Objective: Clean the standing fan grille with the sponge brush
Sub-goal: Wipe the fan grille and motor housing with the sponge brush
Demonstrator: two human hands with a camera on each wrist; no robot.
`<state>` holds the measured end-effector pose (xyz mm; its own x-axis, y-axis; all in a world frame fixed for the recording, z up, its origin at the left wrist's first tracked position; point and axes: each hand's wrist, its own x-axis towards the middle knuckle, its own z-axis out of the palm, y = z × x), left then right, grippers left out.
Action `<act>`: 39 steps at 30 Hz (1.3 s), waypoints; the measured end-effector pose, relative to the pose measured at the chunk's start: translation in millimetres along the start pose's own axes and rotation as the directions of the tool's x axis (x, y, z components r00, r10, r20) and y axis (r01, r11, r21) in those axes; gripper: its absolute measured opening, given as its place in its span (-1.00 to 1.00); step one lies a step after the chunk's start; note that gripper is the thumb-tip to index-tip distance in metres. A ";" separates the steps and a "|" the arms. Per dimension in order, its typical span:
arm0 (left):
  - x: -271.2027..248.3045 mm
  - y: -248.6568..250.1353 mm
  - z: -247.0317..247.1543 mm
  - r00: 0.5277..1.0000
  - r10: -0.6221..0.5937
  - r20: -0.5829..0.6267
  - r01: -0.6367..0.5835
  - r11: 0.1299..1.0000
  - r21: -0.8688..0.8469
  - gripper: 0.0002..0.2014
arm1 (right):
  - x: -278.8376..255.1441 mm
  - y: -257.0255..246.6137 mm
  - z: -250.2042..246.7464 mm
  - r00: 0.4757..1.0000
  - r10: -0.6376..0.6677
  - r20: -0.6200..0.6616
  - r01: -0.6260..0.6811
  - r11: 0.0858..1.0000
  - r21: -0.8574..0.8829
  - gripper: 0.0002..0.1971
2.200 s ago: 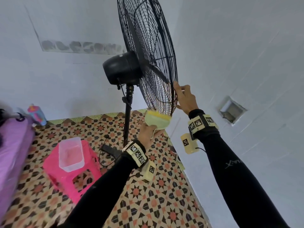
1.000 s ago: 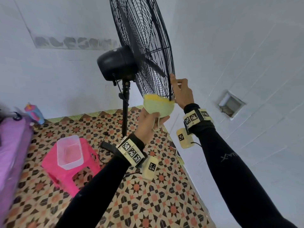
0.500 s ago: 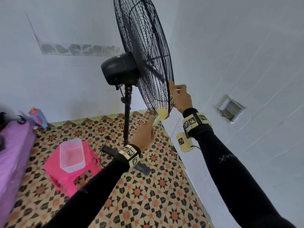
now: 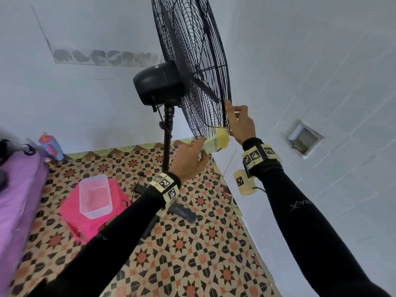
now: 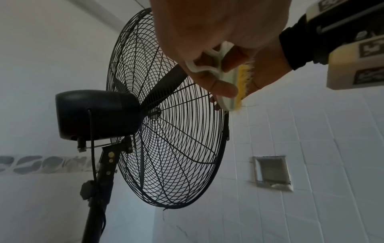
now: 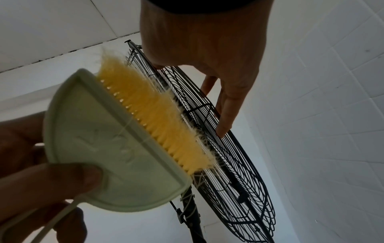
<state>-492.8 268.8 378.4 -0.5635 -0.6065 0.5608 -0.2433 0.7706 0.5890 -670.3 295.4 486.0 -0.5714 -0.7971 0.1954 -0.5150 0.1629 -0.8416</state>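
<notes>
The black wire fan grille (image 4: 192, 67) stands tilted on its pole, close to the tiled wall. My left hand (image 4: 199, 151) grips a pale green brush (image 4: 216, 142) with yellow bristles by its body. The bristles press against the grille's lower right rim. In the right wrist view the brush (image 6: 116, 148) lies edge-on along the grille (image 6: 239, 172), its bristles among the wires. My right hand (image 4: 233, 108) holds the rim just above the brush, thumb on one side and fingers (image 6: 226, 115) along the other. The left wrist view shows the brush (image 5: 228, 92) at the grille (image 5: 176, 148) edge.
The fan's pole (image 4: 167, 146) and base (image 4: 182, 211) stand on patterned floor tiles. A pink stool (image 4: 70, 215) with a clear plastic container (image 4: 94, 196) stands left of the base. A purple cover (image 4: 15, 200) lies at far left. The right wall has a square recess (image 4: 304, 137).
The left hand has turned the brush from flat below the rim to edge-on, bristles now against the lower rim. The right hand has stayed on the rim.
</notes>
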 end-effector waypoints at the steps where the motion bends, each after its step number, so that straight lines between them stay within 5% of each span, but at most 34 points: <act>1: 2.9 0.1 0.3 1.000 -0.024 0.002 0.024 1.000 0.008 -0.68 | 0.1 0.1 -0.2 1.000 0.000 -0.003 0.000 1.000 0.002 -0.23; 8: 13.8 -8.5 23.6 0.979 -0.146 0.142 0.126 0.982 0.143 -0.65 | 0.3 -0.1 0.8 1.000 0.006 -0.009 -0.006 1.000 0.008 -0.25; 13: 16.0 -10.9 42.4 0.907 -0.273 0.320 0.205 0.952 0.229 -0.56 | -0.1 -0.3 -0.1 1.000 0.001 -0.008 -0.001 1.000 -0.006 -0.23; 20: 9.5 -14.7 24.7 0.982 -0.144 0.120 0.132 0.986 0.100 -0.68 | 0.9 -1.7 1.8 1.000 -0.008 -0.029 0.008 1.000 -0.006 -0.26; 24: 17.5 -11.0 29.9 0.885 -0.306 0.352 0.216 0.938 0.271 -0.46 | -1.8 -1.0 1.0 1.000 0.009 0.006 -0.009 1.000 0.003 -0.28; 32: 29.3 -13.2 -8.6 0.939 -0.262 0.221 0.242 0.963 0.116 -0.62 | -8.4 -13.8 -5.4 0.999 0.040 0.021 -0.041 0.999 0.028 -0.38; 39: 58.7 -49.0 -74.4 0.953 -0.287 0.095 0.302 0.921 -0.246 -0.86 | 2.2 -57.9 7.5 0.972 -0.033 -0.233 0.049 0.997 0.065 -0.42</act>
<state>-455.2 180.9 425.8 -0.5422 -0.7808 0.3105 -0.2001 0.4788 0.8548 -637.0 279.9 531.4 -0.6875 -0.6443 0.3350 -0.4997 0.0850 -0.8620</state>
